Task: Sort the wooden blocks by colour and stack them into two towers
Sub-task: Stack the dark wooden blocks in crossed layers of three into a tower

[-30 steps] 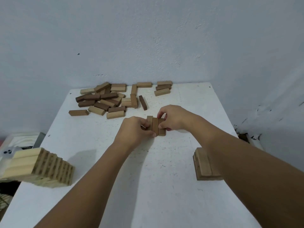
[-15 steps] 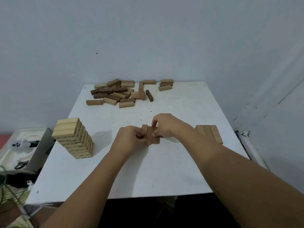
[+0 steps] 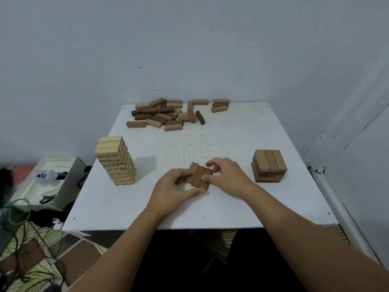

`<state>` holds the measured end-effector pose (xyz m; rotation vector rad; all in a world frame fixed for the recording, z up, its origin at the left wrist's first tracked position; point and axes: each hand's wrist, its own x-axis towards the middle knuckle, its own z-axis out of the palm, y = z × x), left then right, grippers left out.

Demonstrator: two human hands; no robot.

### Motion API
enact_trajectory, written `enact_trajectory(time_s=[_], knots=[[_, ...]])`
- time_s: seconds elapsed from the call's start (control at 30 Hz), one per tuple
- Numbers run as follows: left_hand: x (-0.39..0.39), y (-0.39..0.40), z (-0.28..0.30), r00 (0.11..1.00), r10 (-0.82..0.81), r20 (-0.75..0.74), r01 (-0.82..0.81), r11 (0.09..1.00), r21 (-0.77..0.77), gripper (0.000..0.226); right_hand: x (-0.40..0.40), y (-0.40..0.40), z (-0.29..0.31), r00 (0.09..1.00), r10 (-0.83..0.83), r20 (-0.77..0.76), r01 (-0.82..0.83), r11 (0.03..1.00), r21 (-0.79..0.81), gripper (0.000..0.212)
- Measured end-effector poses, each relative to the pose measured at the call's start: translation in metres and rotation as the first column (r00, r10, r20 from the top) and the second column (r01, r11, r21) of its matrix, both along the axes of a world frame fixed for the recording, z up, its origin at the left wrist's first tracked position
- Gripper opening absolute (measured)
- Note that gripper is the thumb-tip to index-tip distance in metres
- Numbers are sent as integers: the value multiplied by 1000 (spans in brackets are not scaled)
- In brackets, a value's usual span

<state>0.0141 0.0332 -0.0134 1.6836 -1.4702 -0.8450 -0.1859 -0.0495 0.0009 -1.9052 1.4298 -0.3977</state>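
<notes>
Three brown blocks (image 3: 199,175) lie side by side as one row near the middle of the white table (image 3: 231,207). My left hand (image 3: 172,187) grips the row from its left side, thumb along the near end. My right hand (image 3: 226,174) pinches it from the right. A tall tower of light blocks (image 3: 114,160) stands at the table's left. A short stack of brown blocks (image 3: 269,166) stands at the right. A loose pile of mixed light and dark blocks (image 3: 168,114) lies at the far edge.
A wall rises close behind the table and along its right side. Left of the table, on the floor, lie a laptop (image 3: 69,182), a white tray, cables and dark clutter. The table's front edge is near my forearms.
The camera pulled back and tilted, so both towers now show fully. Both hands brought the row of three brown blocks nearer to me along the table.
</notes>
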Motion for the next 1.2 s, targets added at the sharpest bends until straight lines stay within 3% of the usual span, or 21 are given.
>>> enact_trajectory(time_s=[0.23, 0.33, 0.5, 0.67, 0.83, 1.07, 1.2], knots=[[-13, -4, -7, 995, 44, 88, -40, 998, -49, 93, -2, 9, -19, 1000, -19, -3, 19, 991, -129, 46], [-12, -5, -12, 981, 38, 189, -26, 997, -66, 83, -3, 9, -23, 1000, -11, -3, 10, 989, -149, 48], [-16, -3, -11, 963, 18, 267, -4, 998, -55, 93, -4, 15, -29, 998, -48, 29, 53, 973, -224, 48], [-16, -2, -15, 950, 51, 308, -24, 996, -91, 73, -3, 18, -32, 998, -63, 23, 67, 961, -268, 49], [-16, -1, -14, 929, 28, 370, 13, 994, -108, 68, -1, 22, -33, 998, -50, -40, 36, 955, -295, 64], [-11, 1, -12, 949, 55, 310, -34, 997, -73, 84, -2, 25, -33, 997, -33, -69, 9, 948, -318, 56], [-11, 2, -10, 958, 102, 267, -90, 994, -57, 80, 0, 27, -30, 995, -24, -97, -9, 947, -322, 53]])
